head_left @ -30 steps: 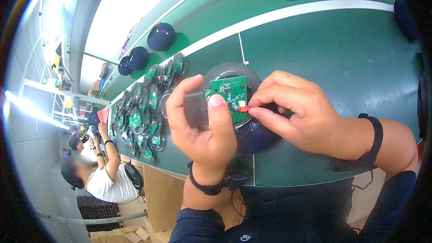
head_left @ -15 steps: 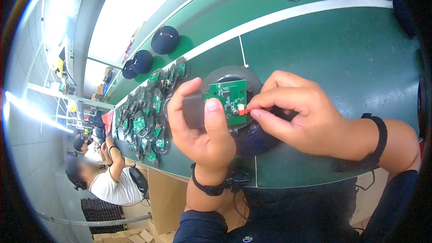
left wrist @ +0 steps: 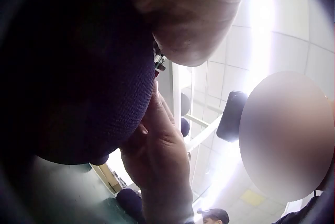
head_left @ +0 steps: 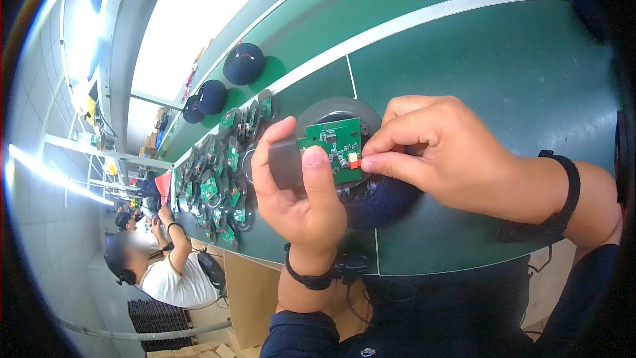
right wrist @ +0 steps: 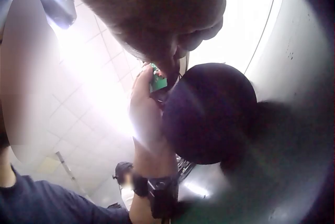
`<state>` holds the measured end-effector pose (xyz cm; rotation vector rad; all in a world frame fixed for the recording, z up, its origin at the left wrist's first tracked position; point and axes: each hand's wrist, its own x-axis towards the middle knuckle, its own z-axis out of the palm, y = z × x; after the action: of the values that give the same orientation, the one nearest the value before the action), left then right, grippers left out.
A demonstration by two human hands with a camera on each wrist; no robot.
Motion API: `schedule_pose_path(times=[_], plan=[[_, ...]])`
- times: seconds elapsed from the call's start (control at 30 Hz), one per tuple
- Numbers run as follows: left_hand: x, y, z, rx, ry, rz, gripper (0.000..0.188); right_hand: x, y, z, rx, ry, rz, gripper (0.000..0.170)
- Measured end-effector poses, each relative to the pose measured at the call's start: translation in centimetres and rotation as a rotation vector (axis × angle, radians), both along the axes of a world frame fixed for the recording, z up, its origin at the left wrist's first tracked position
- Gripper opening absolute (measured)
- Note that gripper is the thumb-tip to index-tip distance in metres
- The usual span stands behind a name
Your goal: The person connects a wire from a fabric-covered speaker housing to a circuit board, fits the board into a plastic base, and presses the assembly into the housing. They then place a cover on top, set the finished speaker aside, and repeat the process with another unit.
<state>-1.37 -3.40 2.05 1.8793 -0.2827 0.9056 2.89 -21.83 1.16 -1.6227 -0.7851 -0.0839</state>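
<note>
Circuit board (head_left: 338,140) at twelve o'clock, clamped in my left hand (head_left: 298,205).
My right hand (head_left: 440,154) pinches the red plug (head_left: 354,165) at its four o'clock, fingertips closer in now; I judge it nearly seated.

circuit board (head_left: 339,143): between left hand (head_left: 298,209) and right hand (head_left: 447,152) | board pile (head_left: 211,187): left, on bench (head_left: 490,73)

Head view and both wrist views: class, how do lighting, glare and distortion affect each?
Head view: lens distortion curves the workbench, corners go black, but the circuit board is well lit; left wrist view: a ceiling light glares white while the domed fabric housing lies in shadow; right wrist view: glare washes out the ceiling beside the left hand, and the right hand looks dark.
</note>
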Motion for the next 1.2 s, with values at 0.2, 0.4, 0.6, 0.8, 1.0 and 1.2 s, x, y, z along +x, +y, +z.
schedule_pose_path(times=[0.2, 0.4, 0.6, 0.8, 1.0, 1.2], plan=[[-0.3, -0.2, 0.1, 0.027, 0.014, -0.018, 0.037, 0.1, -0.1, 0.5, -0.037, 0.013, -0.005, 0.008], [0.2, -0.2, -0.1, -0.111, 0.04, -0.06, 0.037, 0.1, 0.0, 1.1, -0.09, 0.038, -0.03, 0.009], [0.5, 0.0, -0.2, -0.201, 0.049, -0.085, 0.035, 0.4, -0.5, 1.2, 0.025, 0.205, 0.002, 0.017], [0.7, 0.4, -0.1, -0.204, 0.051, -0.099, 0.03, 1.0, 0.6, -1.5, 0.221, 0.26, 0.023, 0.015], [0.7, 0.5, 0.1, -0.244, 0.077, -0.113, 0.031, 2.8, -0.2, -2.8, 0.56, 0.712, 0.263, 0.013], [1.7, 1.6, -0.9, -0.307, 0.025, -0.19, 0.033, 4.3, -2.4, -2.5, 0.758, 0.827, 0.673, 0.013]])
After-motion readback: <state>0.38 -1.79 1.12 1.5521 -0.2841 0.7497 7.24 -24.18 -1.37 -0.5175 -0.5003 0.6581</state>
